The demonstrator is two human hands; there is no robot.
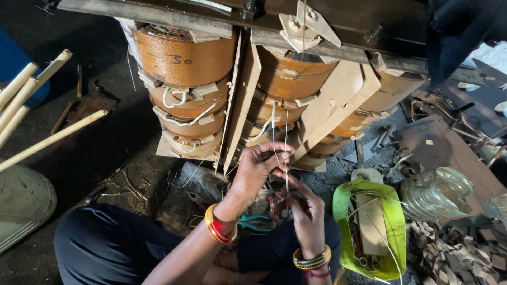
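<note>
Coil stack (185, 79): three columns of orange-wrapped windings stood upright on the floor, card spacers between.
Green bag (393, 211): lay open beside the right knee, within reach.
Left hand (259, 166): pinched the white string (274, 140).
Right hand (303, 206): pinched its lower end, keeping it taut, long axis near vertical, rising toward the coils.

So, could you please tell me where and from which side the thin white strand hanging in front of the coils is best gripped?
Probably on the free stretch of the white strand just above the right hand, which pinches its lower end. It hangs nearly vertical and taut before the middle coil stack, so a fingertip pinch from the near side, as the left hand does, suits its thinness. Its upper part lies close against the coils.
</note>
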